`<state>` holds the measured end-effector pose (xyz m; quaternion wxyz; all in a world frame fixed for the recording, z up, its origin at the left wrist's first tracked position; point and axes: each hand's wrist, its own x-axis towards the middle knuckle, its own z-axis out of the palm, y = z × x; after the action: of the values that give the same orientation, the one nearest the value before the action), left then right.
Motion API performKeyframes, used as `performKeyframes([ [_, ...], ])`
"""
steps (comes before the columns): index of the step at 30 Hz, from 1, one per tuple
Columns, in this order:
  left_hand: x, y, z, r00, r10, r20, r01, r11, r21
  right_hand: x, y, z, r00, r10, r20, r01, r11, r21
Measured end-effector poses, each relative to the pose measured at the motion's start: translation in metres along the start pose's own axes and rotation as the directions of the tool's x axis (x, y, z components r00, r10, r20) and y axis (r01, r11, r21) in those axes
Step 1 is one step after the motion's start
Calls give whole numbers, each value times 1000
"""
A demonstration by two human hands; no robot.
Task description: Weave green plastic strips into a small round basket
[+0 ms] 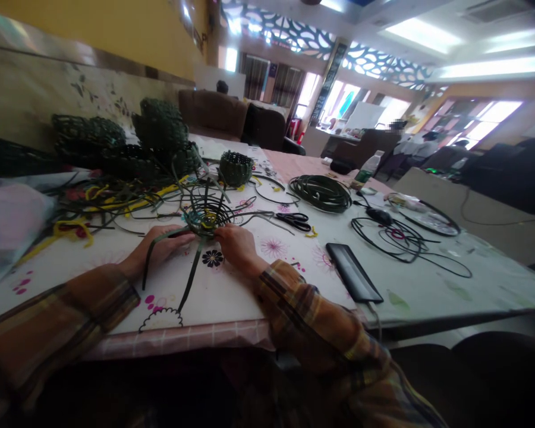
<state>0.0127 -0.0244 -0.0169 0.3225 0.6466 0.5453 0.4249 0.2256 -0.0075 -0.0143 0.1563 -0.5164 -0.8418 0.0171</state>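
Between my two hands is a half-woven basket [209, 215] of dark green strips, with long loose ends sticking out all round. Two of those ends hang down over the white flowered tablecloth. My left hand [167, 244] is closed on the basket's left lower edge, its fingertips partly hidden under the strips. At the right near edge, my right hand [236, 244] pinches the strips with thumb and fingers. A bit of yellow shows in the middle of the weave. Black-handled scissors [296, 222] lie on the table to the right of the basket.
Finished green baskets [160, 128] are piled at the back left, and a small round basket [236, 168] stands behind. Loose strips and yellow ties litter the left. Rightward lie a strip coil [321, 193], a phone [354, 272] on a cable, thinner loops [392, 241] and a bottle [369, 167].
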Motion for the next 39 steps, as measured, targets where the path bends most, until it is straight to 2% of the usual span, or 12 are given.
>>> performKeyframes([
  [8,0,1,8,1000,21,12,-22,998,56,0,2,0,1000,2,-9,-3,1000,-12],
  [14,-9,1,0,986,-87,141,115,971,-207,1,2,2,1000,2,14,-2,1000,21],
  [17,-8,-1,-2,980,-130,150,173,928,-331,0,0,3,1000,-18,12,17,999,37],
  [22,-6,3,0,981,-126,150,175,907,-383,-1,-1,2,998,-56,39,57,997,-46],
  [28,-4,5,-2,977,-152,150,192,934,-303,0,-2,-2,979,-117,167,144,976,-164],
  [32,3,9,-12,980,-83,181,119,974,-194,-2,-7,-9,976,-126,179,159,970,-183],
  [36,5,26,-22,966,-23,259,36,998,-43,-5,-12,-17,972,-126,200,165,968,-191],
  [39,-8,35,-13,988,42,146,-60,990,124,-5,-14,-21,968,-132,214,174,966,-190],
])
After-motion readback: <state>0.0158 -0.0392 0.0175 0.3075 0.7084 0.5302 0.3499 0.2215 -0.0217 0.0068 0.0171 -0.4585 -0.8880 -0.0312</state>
